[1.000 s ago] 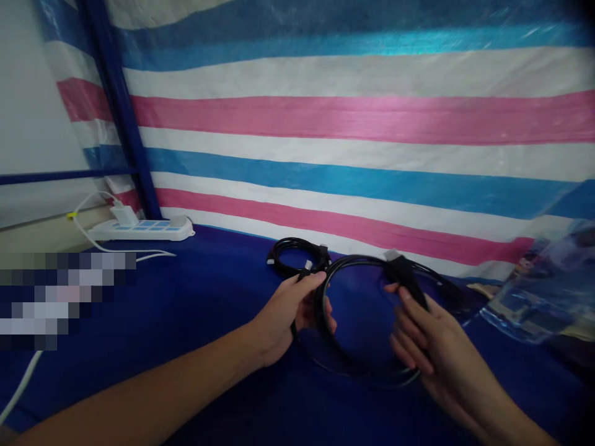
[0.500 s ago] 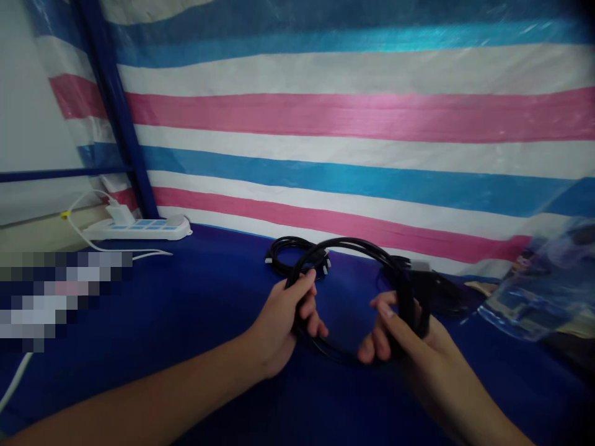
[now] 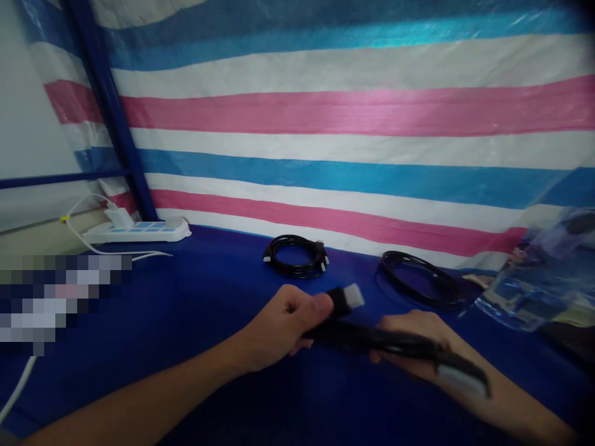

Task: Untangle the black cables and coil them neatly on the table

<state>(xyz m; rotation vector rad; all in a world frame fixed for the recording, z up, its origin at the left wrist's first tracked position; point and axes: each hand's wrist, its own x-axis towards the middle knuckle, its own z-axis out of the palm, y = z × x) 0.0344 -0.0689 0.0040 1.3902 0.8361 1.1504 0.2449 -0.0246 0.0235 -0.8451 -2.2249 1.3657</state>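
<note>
Both hands up over the blue tabletop [image 3: 209, 272], held apart, a looped black cable [image 3: 372, 337] stretched between them, blurred. Left hand [image 3: 290, 319] clamped on the cable's left end, thumb pressed along a black connector [image 3: 340, 300] whose pale tip points right and slightly up. Right hand [image 3: 418, 337] on the far side of the strands, which cross in front of it; a fingertip shows below them. Cannot tell how firmly it grips. Cable's other end, with a second pale-faced connector [image 3: 462, 379], sticks out past the right fingers, over the wrist, tilted down.

Beyond the hands, on the tabletop: a coiled cable [image 3: 297, 271], neat ring, farther back than the left hand; another black coil [image 3: 406, 292], back behind the right hand, near a clear plastic container [image 3: 525, 297]. White power strip [image 3: 139, 233] well off to the left, near the striped sheet [image 3: 325, 148]
</note>
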